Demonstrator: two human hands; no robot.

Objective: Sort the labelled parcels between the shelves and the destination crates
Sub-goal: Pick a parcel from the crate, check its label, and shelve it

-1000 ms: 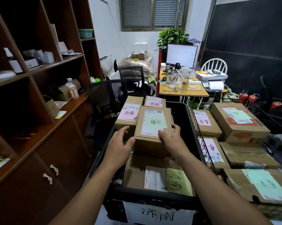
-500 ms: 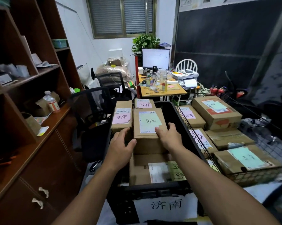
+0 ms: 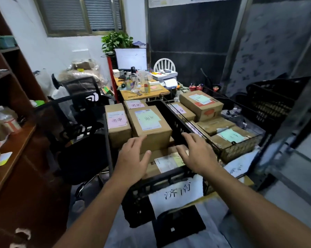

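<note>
A black crate (image 3: 176, 120) with a white handwritten sign (image 3: 176, 193) on its front holds several cardboard parcels. The top parcel with a green label (image 3: 149, 122) stands in the middle of the crate. A parcel with a pink label (image 3: 117, 122) stands to its left, and a flat parcel with a yellow note (image 3: 169, 162) lies below. My left hand (image 3: 133, 161) hovers with spread fingers just in front of the green-label parcel, holding nothing. My right hand (image 3: 196, 153) is spread over the crate's right side, also free.
A wire basket (image 3: 239, 149) of more labelled parcels stands right of the crate. Brown wooden shelves (image 3: 13, 140) run along the left. A black office chair (image 3: 74, 122) stands between shelves and crate. A cluttered desk (image 3: 144, 90) lies behind; a black crate (image 3: 273, 97) at far right.
Both hands have let go of the green-label parcel and drawn back toward me with fingers spread. The view has swung to the right.
</note>
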